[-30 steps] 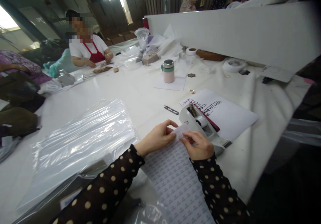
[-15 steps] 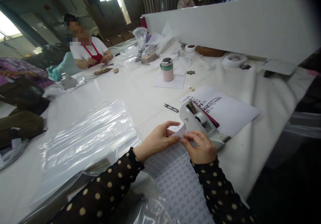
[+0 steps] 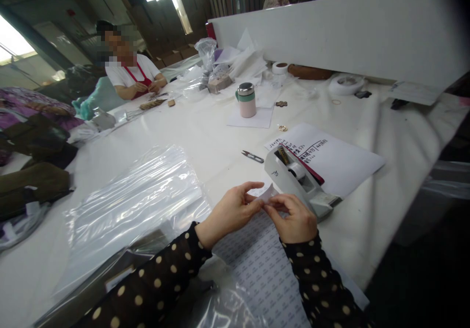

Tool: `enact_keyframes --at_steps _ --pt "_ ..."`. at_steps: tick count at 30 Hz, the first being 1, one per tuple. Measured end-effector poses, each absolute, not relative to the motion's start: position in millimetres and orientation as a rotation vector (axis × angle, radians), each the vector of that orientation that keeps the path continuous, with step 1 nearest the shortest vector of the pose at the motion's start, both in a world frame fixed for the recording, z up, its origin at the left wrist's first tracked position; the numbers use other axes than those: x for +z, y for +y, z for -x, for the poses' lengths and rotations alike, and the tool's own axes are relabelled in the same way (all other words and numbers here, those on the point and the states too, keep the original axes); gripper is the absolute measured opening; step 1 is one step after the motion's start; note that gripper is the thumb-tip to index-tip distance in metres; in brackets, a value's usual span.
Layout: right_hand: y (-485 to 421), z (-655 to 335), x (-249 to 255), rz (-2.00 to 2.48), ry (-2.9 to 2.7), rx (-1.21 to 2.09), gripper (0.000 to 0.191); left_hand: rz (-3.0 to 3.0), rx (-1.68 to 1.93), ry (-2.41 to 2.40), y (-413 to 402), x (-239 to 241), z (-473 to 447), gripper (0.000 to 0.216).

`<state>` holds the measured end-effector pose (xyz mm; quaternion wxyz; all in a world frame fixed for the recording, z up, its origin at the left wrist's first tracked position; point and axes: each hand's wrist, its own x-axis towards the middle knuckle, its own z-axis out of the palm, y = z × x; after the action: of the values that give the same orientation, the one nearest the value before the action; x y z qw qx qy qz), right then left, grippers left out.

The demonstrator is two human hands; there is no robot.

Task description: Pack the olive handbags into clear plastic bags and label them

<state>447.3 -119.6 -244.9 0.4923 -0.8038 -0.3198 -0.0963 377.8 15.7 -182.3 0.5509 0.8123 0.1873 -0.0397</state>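
Between my two hands is a small curled white paper slip (image 3: pixel 266 194). My left hand (image 3: pixel 235 205) pinches its near left side, fingers closed on it. My right hand (image 3: pixel 292 214) grips the slip's lower right edge between thumb and fingertips. Beneath them lies a sheet printed with rows of small text (image 3: pixel 253 264). A grey tape dispenser (image 3: pixel 301 183) stands just beyond my right hand. Thread snips (image 3: pixel 252 156) rest on the table past my left hand. Under my left forearm are a plastic-wrapped dark item (image 3: pixel 121 269) and clear plastic bags (image 3: pixel 139 196).
Behind the dispenser lies a handwritten sheet (image 3: pixel 330 156). Farther back stands a pink and green mug (image 3: pixel 247 104) on paper. Tape rolls (image 3: pixel 345 84) sit by the white panel (image 3: pixel 330 39). A co-worker in a red apron (image 3: pixel 137 76) is across the table; dark bags (image 3: pixel 33 186) are at left.
Both hands keep the slip in nearly the same place, with only slight finger movement. The view has shifted a little, so the table things appear slightly displaced.
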Motion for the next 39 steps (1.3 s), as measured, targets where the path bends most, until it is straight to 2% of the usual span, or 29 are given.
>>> enact_keyframes --at_steps 10,22,29,32,34,36,39 --pt "-122 -443 -243 1.94 -0.803 -0.234 0.005 -1.743 -0.16 0.394 15 -182 -375 0.047" --pt "-122 -441 -245 1.94 -0.82 -0.188 0.012 -1.766 -0.152 0.444 16 -186 -374 0.045" --pt "-124 -433 -234 1.851 -0.857 -0.284 0.014 -1.844 -0.158 0.452 22 -192 -383 0.043" --pt "-126 -428 -224 1.707 -0.628 0.015 0.011 -2.051 -0.081 0.473 33 -191 -386 0.045" --pt "-125 -423 -217 1.467 -0.412 0.333 0.023 -2.191 -0.012 0.51 43 -176 -383 0.047" --pt "-124 -416 -207 1.217 -0.274 0.577 0.036 -2.304 0.071 0.532 53 -147 -368 0.045" --pt "-121 -394 -190 1.069 -0.241 0.796 0.039 -2.447 0.284 0.539 62 -84 -314 0.033"
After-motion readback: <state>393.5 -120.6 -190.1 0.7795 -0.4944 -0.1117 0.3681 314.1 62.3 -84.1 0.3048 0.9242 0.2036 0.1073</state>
